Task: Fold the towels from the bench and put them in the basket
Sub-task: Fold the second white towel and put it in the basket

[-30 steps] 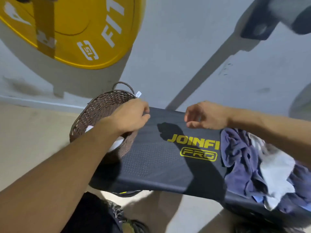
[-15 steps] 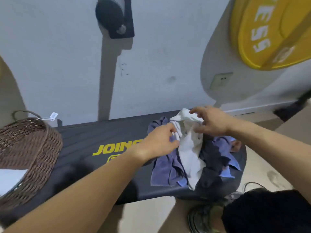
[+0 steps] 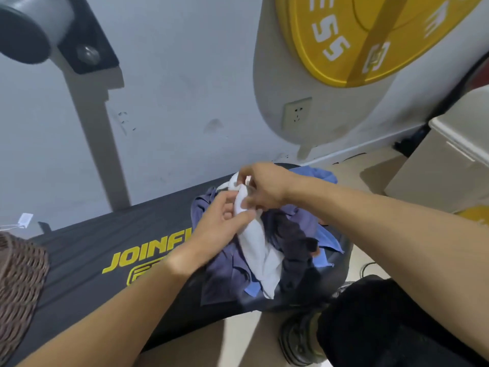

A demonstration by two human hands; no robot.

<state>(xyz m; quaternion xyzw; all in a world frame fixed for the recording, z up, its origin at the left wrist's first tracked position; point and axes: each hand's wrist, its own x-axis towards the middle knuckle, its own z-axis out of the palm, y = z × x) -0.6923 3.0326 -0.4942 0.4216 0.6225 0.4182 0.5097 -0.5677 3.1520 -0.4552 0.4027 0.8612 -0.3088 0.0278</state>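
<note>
Left hand: the left hand [image 3: 225, 223] pinches the upper part of the crumpled white cloth towel [image 3: 260, 250] between thumb and fingers, over the heap.
Right hand: the right hand [image 3: 267, 185] grips the top end of the same white towel, fingers curled round it, just above the left hand.
White towel: lifted at its top, its lower part trailing down across the heap.
Heap: rumpled dark purple-blue towels [image 3: 227, 271] and a lighter blue one [image 3: 321, 176] lie piled on the right end of the bench.
Bench: the black padded bench [image 3: 87, 250] with yellow lettering stands along the pale wall.
Basket: the brown woven wicker basket [image 3: 18, 276] sits at the bench's left end, partly out of frame, well apart from the heap.
Wall: a yellow round weight plate [image 3: 344, 43] hangs at upper right, a white wall socket [image 3: 296, 113] below it.
</note>
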